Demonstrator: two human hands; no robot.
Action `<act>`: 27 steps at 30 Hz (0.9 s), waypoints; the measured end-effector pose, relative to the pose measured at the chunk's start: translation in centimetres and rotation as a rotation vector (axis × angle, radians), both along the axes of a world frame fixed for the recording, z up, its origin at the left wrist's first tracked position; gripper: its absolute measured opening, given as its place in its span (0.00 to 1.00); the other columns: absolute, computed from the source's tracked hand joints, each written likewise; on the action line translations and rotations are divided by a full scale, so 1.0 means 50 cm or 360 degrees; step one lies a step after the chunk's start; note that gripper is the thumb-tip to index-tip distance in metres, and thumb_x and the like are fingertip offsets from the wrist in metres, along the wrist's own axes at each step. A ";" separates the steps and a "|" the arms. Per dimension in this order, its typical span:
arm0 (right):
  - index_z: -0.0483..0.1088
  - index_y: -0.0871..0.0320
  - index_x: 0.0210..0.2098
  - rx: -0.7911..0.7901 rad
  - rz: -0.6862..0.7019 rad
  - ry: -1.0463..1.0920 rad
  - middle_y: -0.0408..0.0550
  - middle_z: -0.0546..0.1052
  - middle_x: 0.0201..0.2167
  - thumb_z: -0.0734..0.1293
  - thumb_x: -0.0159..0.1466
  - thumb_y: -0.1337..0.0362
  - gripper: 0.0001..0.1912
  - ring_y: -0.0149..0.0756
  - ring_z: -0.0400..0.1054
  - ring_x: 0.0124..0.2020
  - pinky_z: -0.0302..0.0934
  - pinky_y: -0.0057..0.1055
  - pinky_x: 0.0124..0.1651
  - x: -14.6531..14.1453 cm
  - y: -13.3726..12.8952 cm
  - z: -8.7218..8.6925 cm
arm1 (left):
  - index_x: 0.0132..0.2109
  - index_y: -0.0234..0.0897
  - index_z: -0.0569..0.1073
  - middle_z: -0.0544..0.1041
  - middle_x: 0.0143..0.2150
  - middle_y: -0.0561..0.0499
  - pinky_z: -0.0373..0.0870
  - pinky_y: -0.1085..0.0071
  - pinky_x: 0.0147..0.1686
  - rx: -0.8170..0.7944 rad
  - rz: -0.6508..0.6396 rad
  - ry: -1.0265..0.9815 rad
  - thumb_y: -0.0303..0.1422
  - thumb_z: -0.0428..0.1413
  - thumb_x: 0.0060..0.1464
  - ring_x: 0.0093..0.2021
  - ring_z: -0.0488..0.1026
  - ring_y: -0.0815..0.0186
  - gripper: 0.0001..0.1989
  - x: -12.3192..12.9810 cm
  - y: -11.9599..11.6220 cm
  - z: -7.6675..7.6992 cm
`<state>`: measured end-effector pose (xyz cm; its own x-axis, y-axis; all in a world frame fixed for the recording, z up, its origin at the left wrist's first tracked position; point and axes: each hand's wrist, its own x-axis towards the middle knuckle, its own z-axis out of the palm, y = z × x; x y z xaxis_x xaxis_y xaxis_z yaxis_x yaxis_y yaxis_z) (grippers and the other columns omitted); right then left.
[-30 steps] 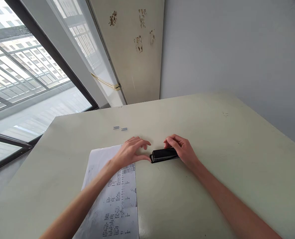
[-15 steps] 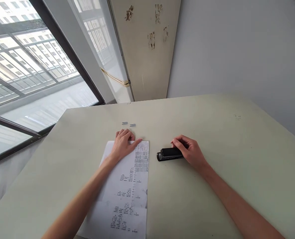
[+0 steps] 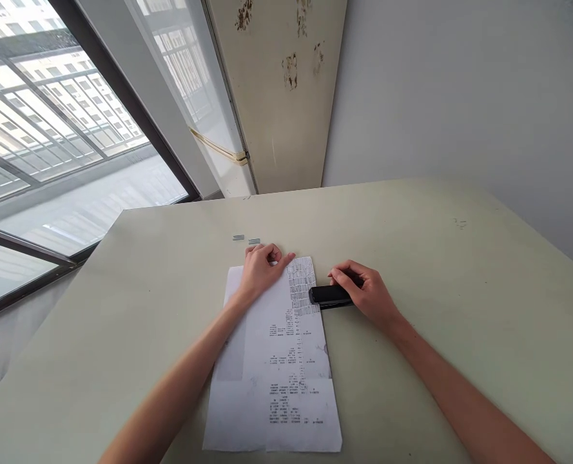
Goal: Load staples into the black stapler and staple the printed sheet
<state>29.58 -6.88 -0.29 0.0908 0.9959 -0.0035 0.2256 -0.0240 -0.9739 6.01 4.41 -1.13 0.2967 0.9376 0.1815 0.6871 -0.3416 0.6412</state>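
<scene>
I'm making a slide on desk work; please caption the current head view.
Left hand on the printed paper, right hand holding a black stapler whose top overlaps the paper's edge.

My head feed shows me the left hand [image 3: 261, 272] on the top edge of a printed paper [image 3: 252, 412], thumb stretched out, while the right hand [image 3: 367, 290] grips the rear of a black stapler [image 3: 329, 294] whose nose overlaps the paper's right edge. I see 2 small grey strips [image 3: 238, 238] just beyond the left hand on the pale desk [image 3: 436, 374], a window [image 3: 58, 122] to the left and a grey wall [image 3: 450, 96] to the right.
</scene>
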 end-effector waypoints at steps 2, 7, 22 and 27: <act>0.76 0.53 0.34 -0.0004 -0.0001 -0.0025 0.46 0.79 0.31 0.67 0.70 0.46 0.19 0.41 0.72 0.35 0.65 0.36 0.40 -0.002 -0.001 0.001 | 0.28 0.40 0.63 0.68 0.26 0.55 0.64 0.54 0.59 0.0016 0.0013 -0.0008 0.49 0.60 0.63 0.33 0.67 0.63 0.24 0.011 0.000 -0.001; 0.76 0.53 0.36 -0.0008 0.0034 -0.0056 0.46 0.80 0.32 0.67 0.71 0.47 0.17 0.40 0.72 0.35 0.64 0.35 0.39 -0.001 -0.003 0.007 | 0.34 0.40 0.68 0.76 0.35 0.52 0.67 0.57 0.57 0.0072 -0.0004 -0.0064 0.44 0.58 0.68 0.41 0.72 0.61 0.16 0.000 -0.011 0.014; 0.76 0.50 0.43 0.0019 -0.0067 -0.0715 0.52 0.83 0.46 0.60 0.73 0.39 0.24 0.49 0.76 0.47 0.67 0.40 0.39 -0.020 0.001 0.071 | 0.69 0.50 0.70 0.54 0.80 0.42 0.61 0.38 0.71 0.0256 -0.1103 0.0312 0.44 0.57 0.71 0.78 0.52 0.41 0.23 -0.125 -0.231 0.045; 0.76 0.48 0.52 0.0105 0.0087 -0.0960 0.52 0.80 0.57 0.54 0.76 0.40 0.26 0.54 0.67 0.64 0.60 0.53 0.65 -0.065 0.013 0.087 | 0.73 0.49 0.66 0.47 0.82 0.41 0.53 0.36 0.75 0.0337 -0.1065 0.0341 0.45 0.54 0.73 0.80 0.47 0.40 0.26 -0.088 -0.221 0.008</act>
<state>26.32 -6.23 4.07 0.0061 0.9955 0.0943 0.7373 0.0593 -0.6729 1.60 -6.61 -0.74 0.8428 0.4945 0.2124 0.3908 -0.8337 0.3902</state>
